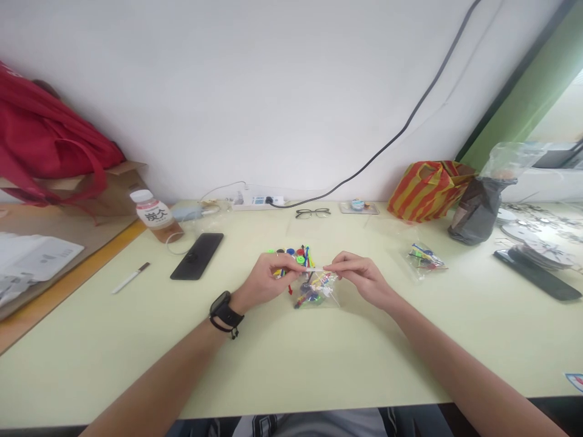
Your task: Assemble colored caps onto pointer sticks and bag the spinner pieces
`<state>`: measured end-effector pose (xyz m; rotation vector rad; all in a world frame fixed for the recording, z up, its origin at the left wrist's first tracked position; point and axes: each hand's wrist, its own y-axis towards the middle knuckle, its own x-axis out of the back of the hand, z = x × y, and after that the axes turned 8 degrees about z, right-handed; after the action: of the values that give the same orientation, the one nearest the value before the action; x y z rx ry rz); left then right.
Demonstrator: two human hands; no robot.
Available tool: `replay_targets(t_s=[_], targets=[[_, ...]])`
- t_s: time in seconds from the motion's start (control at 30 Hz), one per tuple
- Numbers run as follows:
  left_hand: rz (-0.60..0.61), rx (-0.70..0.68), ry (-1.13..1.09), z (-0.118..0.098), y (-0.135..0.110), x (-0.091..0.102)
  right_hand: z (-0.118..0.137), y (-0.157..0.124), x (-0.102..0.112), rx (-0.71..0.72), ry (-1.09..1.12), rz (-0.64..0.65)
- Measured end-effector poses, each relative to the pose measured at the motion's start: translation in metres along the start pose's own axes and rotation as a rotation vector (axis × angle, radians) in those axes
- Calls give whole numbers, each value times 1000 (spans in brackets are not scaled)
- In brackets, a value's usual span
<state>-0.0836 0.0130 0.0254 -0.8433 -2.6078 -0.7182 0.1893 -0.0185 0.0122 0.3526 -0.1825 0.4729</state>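
Between my two hands hangs a small clear plastic bag (317,296) with several coloured plastic pieces inside. My left hand (268,278) pinches the left end of its top edge between thumb and fingers. At the right end of that edge, my right hand (362,276) is closed in a pinch too. The bag's top looks drawn straight between them. Just behind the bag lies a pile of loose small parts (300,258) in red, blue, green and yellow, partly hidden by my left hand. A black watch (226,309) is on my left wrist.
A phone (197,256), a cigarette-like white stick (130,278) and a drink bottle (155,215) lie or stand left. Glasses (313,213) and a power strip (258,202) are near the wall. Right are another filled bag (426,260), a striped bag (428,189) and stacked discs (542,249).
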Motion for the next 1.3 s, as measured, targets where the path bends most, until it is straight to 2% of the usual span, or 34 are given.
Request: replay_targets(t_s=[0.17,0.27,0.37,0.43,0.6,0.7,0.8,1.0,1.2,1.3], targets=[[19,104,-148,0,0,-8,6,-2,2,-7,-46,4],[8,135,-138,0,0,-14,12,0,-2,-94,-88,-30],[11,131,-88,-3,0,-16,14,2,-7,-131,-163,3],[27,142,-40,-5,1,-15,14,3,-9,-128,-205,26],[185,168,-22,-8,2,-13,14,2,-10,-104,-252,80],[181,166,-48,-7,3,-12,14,1,-8,-64,-312,85],[177,142,39,-7,5,-8,15,0,-6,-53,-355,67],[233,108,202,-10,4,-2,17,-1,-3,-93,-319,124],[284,154,106,-18,2,-6,20,-2,-2,-148,-269,169],[277,131,98,-22,0,-10,21,-3,-7,-150,-231,194]])
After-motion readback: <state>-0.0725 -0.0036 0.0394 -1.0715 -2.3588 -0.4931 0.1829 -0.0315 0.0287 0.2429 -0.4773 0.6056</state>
